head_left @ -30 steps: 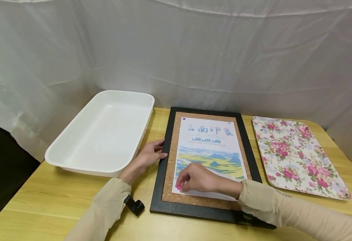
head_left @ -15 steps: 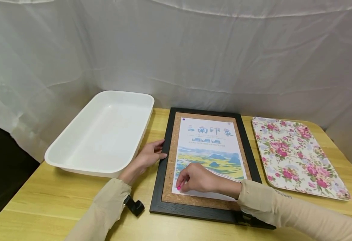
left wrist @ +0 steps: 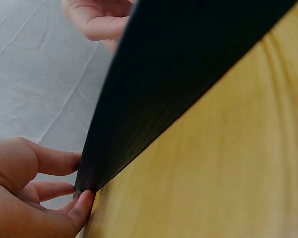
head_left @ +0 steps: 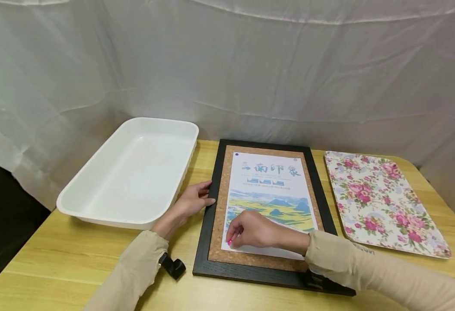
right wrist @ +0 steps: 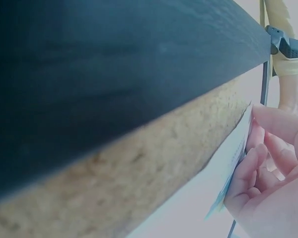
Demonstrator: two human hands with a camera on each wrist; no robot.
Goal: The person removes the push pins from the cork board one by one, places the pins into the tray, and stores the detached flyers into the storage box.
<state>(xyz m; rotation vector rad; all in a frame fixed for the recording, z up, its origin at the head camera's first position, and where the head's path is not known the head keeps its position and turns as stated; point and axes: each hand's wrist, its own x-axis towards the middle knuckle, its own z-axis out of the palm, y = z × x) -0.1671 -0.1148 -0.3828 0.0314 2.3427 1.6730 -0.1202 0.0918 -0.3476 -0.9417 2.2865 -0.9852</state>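
Observation:
A framed corkboard (head_left: pixel 250 258) with a black frame lies on the table, a printed poster (head_left: pixel 268 172) flat on its cork. My left hand (head_left: pixel 190 201) touches the frame's left side with thumb and fingertips; the left wrist view shows these fingers (left wrist: pixel 59 161) fairly straight against the black edge. Over the poster's lower left corner, my right hand (head_left: pixel 254 229) pinches a bright pink push pin (head_left: pixel 230 242) between thumb and curled fingers. The pin's tip is hidden. A purple pin (head_left: pixel 237 154) sits at the poster's upper left corner, and a pale one (head_left: pixel 295 159) at its upper right.
A deep white tray (head_left: pixel 128 172) stands left of the board, close to my left forearm. On the right lies a flower-patterned tray (head_left: pixel 383 201). A grey curtain (head_left: pixel 227 77) hangs behind the wooden table (head_left: pixel 75 255).

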